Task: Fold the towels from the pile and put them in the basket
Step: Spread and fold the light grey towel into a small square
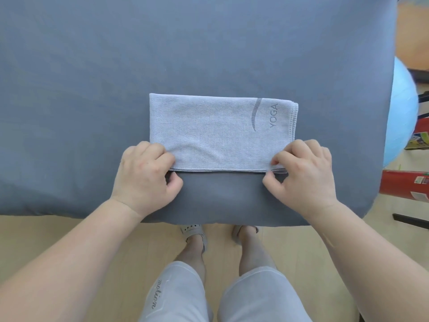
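Observation:
A light grey towel (216,129) printed with "YOGA" lies folded into a flat rectangle on the dark grey covered surface (92,89). My left hand (146,175) pinches the towel's near left corner between thumb and fingers. The near right corner is pinched the same way by my right hand (304,173). Both corners sit low, at or just above the surface. No pile of towels and no basket are in view.
The surface's near edge runs just behind my hands, with my legs and sandalled feet (195,235) on the wooden floor below. To the right stand a light blue exercise ball (399,108) and a red box (406,184).

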The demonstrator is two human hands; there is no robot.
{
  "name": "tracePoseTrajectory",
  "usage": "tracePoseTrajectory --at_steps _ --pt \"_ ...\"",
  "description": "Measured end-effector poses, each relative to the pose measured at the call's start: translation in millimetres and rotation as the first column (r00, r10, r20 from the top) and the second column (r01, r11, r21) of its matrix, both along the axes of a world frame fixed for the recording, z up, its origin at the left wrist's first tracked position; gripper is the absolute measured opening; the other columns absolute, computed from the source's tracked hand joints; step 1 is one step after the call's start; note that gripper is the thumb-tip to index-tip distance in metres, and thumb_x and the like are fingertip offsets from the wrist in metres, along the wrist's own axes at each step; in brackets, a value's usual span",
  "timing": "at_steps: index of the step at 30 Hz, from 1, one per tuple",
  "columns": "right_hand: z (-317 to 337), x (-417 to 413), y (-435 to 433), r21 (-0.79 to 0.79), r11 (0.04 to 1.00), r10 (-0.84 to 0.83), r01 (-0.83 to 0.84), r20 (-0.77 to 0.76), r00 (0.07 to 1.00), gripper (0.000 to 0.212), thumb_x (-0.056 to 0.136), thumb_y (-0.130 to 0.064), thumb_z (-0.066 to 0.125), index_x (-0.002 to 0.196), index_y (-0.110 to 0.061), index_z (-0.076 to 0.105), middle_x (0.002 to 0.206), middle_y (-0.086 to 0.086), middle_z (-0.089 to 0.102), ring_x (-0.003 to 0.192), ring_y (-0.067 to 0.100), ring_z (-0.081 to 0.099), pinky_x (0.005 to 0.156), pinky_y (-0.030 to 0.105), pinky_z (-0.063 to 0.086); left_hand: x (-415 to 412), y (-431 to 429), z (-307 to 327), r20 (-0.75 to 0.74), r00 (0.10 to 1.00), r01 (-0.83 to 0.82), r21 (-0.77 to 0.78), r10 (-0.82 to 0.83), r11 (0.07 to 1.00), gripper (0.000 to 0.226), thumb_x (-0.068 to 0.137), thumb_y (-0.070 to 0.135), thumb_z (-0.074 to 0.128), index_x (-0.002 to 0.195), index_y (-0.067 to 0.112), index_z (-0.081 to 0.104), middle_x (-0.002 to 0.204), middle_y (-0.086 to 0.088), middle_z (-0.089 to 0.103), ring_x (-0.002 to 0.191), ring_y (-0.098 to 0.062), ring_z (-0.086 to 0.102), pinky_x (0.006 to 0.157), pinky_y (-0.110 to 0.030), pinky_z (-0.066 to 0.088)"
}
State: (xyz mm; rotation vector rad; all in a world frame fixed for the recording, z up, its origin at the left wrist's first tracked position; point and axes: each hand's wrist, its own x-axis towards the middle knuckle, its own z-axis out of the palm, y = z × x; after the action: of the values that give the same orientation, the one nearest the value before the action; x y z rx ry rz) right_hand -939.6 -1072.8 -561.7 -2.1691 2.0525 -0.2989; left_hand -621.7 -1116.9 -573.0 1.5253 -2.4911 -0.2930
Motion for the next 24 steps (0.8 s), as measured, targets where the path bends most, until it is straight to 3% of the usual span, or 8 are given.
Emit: tracePoseTrajectory --at_steps 3,6,8,10,12,14,24 --pt "11 22 -17 -0.097 0.995 0.010 -0.005 0.048 0.999 0.017 0.084 -0.034 0.066 0.081 -0.017 0.070 0.085 0.001 0.057 0.081 0.030 0.050 0.075 0.040 0.037 -16 -8 13 -0.051 0.998 -0.033 -0.058 0.030 0.998 0.014 0.082 0.009 0.057 0.086 0.007 0.070 0.085 -0.007 0.062 0.075 -0.033 0.052 0.063 -0.043 0.039" --pt "8 59 -44 -0.055 0.998 0.036 -0.032 0.076 0.996 0.032 0.093 -0.034 0.058 0.115 -0.014 0.070 0.117 0.008 0.064 0.108 0.035 0.058 0.094 0.044 0.042 -37 -24 11 0.004 0.998 -0.062 -0.059 0.063 0.996 0.029 0.092 0.014 0.050 0.113 0.008 0.069 0.118 -0.013 0.065 0.105 -0.038 0.059 0.084 -0.048 0.043" --pt "3 84 -61 0.103 0.994 0.025 -0.029 0.046 0.999 0.059 0.098 -0.042 0.044 0.148 -0.011 0.046 0.153 0.011 0.045 0.141 0.036 0.039 0.116 0.048 0.030 -51 -33 8 0.118 0.987 -0.118 0.108 0.105 0.987 0.049 0.099 0.030 0.038 0.141 0.009 0.052 0.151 -0.014 0.046 0.139 -0.036 0.040 0.112 -0.054 0.028" --pt "-8 100 -72 0.269 0.962 0.043 -0.036 -0.020 0.999 0.071 0.101 -0.049 0.031 0.160 -0.011 0.017 0.168 0.008 0.011 0.155 0.031 0.007 0.125 0.051 0.007 -57 -39 -2 0.228 0.966 -0.181 0.252 0.124 0.951 0.063 0.103 0.043 0.023 0.158 0.012 0.021 0.167 -0.008 0.011 0.154 -0.029 0.006 0.122 -0.053 0.002" --pt "-22 101 -74 0.342 0.939 0.068 -0.040 -0.072 0.995 0.075 0.102 -0.056 0.023 0.161 -0.015 0.002 0.169 0.004 -0.007 0.155 0.028 -0.011 0.124 0.052 -0.004 -54 -42 -16 0.275 0.955 -0.191 0.282 0.111 0.940 0.070 0.102 0.051 0.019 0.160 0.018 0.000 0.168 -0.003 -0.011 0.154 -0.024 -0.012 0.123 -0.052 -0.008" --pt "-32 91 -70 0.348 0.937 0.077 -0.038 -0.101 0.992 0.079 0.100 -0.064 0.018 0.161 -0.020 -0.002 0.169 0.003 -0.012 0.154 0.026 -0.016 0.124 0.052 -0.006 -49 -44 -24 0.290 0.953 -0.169 0.268 0.087 0.948 0.073 0.100 0.056 0.017 0.159 0.021 -0.008 0.166 -0.002 -0.018 0.153 -0.023 -0.017 0.122 -0.052 -0.009" --pt "-36 19 -65 0.386 0.900 -0.139 0.201 -0.183 0.973 0.098 0.090 -0.081 0.015 0.160 -0.017 -0.009 0.167 0.008 -0.019 0.153 0.026 -0.021 0.124 0.053 -0.004 -37 -51 -32 0.315 0.949 -0.107 0.260 0.021 0.959 0.081 0.095 0.068 0.012 0.158 0.025 -0.016 0.165 -0.001 -0.023 0.152 -0.022 -0.021 0.122 -0.054 -0.009"
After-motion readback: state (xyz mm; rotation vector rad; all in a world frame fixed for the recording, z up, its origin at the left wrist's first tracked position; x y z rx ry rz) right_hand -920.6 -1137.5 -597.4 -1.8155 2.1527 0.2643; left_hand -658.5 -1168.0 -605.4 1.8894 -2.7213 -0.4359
